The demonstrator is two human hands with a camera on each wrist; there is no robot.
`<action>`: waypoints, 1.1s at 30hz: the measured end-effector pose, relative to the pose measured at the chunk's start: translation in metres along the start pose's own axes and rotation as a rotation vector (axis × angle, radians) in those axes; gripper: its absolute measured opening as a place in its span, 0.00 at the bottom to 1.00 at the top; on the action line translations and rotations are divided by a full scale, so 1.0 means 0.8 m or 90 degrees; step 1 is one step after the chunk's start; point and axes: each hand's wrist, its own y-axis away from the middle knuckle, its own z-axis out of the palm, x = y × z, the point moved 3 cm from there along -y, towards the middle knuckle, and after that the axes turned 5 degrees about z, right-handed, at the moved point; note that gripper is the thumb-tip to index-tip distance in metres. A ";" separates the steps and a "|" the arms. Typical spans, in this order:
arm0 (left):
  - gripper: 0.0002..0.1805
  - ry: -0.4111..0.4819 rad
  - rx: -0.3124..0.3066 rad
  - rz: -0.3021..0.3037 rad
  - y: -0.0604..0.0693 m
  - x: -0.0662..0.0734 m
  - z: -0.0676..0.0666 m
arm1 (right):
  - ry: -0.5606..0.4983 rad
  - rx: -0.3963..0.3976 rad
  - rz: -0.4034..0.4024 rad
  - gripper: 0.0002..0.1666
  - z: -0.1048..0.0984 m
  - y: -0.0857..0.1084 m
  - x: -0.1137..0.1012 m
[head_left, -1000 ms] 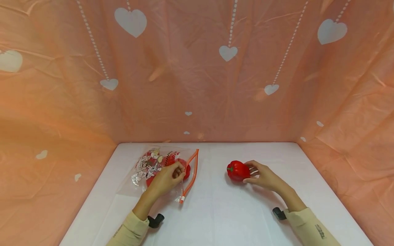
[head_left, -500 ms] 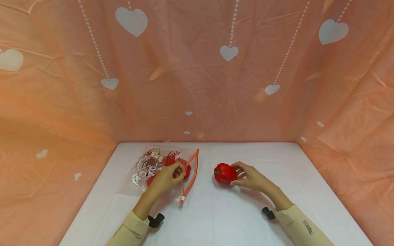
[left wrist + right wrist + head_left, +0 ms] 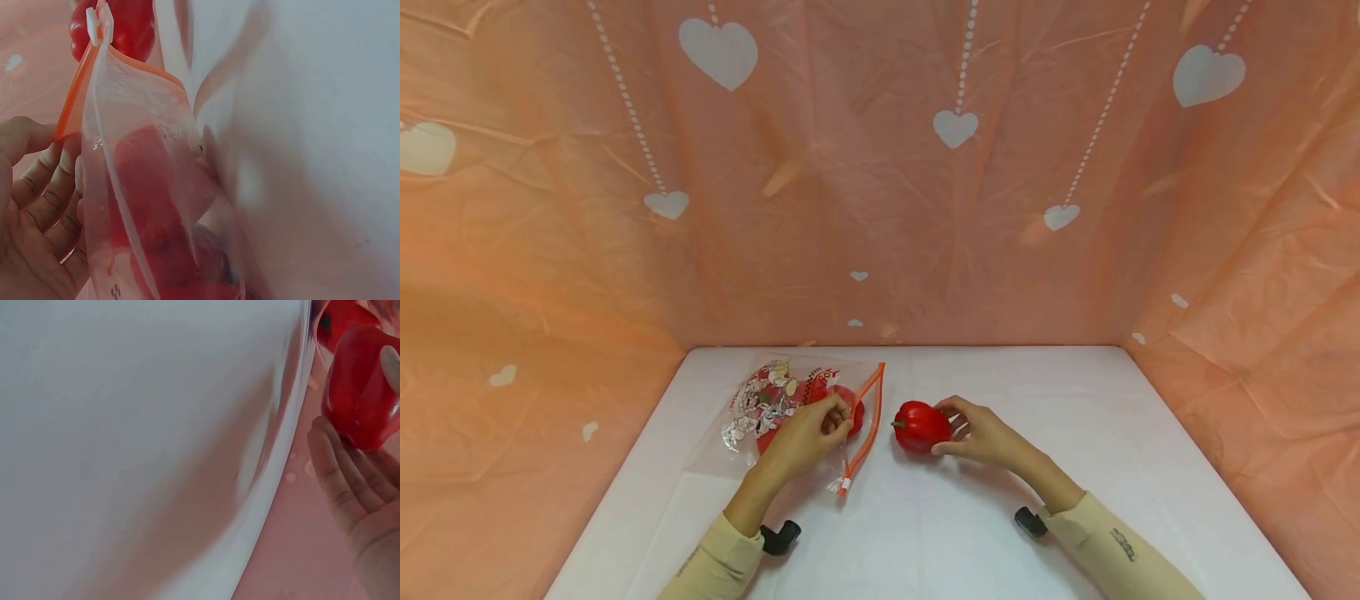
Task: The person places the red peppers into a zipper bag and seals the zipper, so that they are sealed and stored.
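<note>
My left hand [image 3: 805,437] pinches the upper rim of a clear zip bag [image 3: 718,454] printed with cartoon figures. The bag's orange zip edge [image 3: 876,421] gapes toward the right, its white slider [image 3: 845,483] at the near corner. Red contents [image 3: 147,181] show through the plastic; one red piece [image 3: 340,322] has a green spot like a pepper stem. In my right hand [image 3: 988,435] is a red bell pepper [image 3: 921,427], gripped between thumb and fingers, its green stem pointing left toward the bag mouth. A small gap separates pepper and bag.
The white tabletop [image 3: 940,533] carries the bag. Orange sheeting [image 3: 880,208] with white hearts walls the back and both sides. A black wrist-worn piece [image 3: 780,538] sits at the left cuff, another black piece [image 3: 1030,522] at the right cuff.
The right hand has carried the bell pepper leftward across the table, close to the bag's mouth. The left hand and the bag have stayed in place.
</note>
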 end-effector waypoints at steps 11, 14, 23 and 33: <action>0.05 -0.008 -0.001 -0.004 -0.001 0.000 -0.002 | -0.026 -0.024 -0.021 0.36 0.033 -0.014 -0.016; 0.05 -0.011 -0.001 -0.002 -0.001 0.000 -0.002 | -0.034 -0.029 -0.029 0.36 0.041 -0.017 -0.021; 0.05 -0.011 -0.001 0.013 -0.001 0.000 -0.003 | -0.019 -0.023 -0.015 0.33 0.052 -0.025 -0.038; 0.05 -0.004 -0.002 0.005 0.000 0.001 -0.002 | -0.040 -0.027 0.015 0.32 0.063 -0.033 -0.048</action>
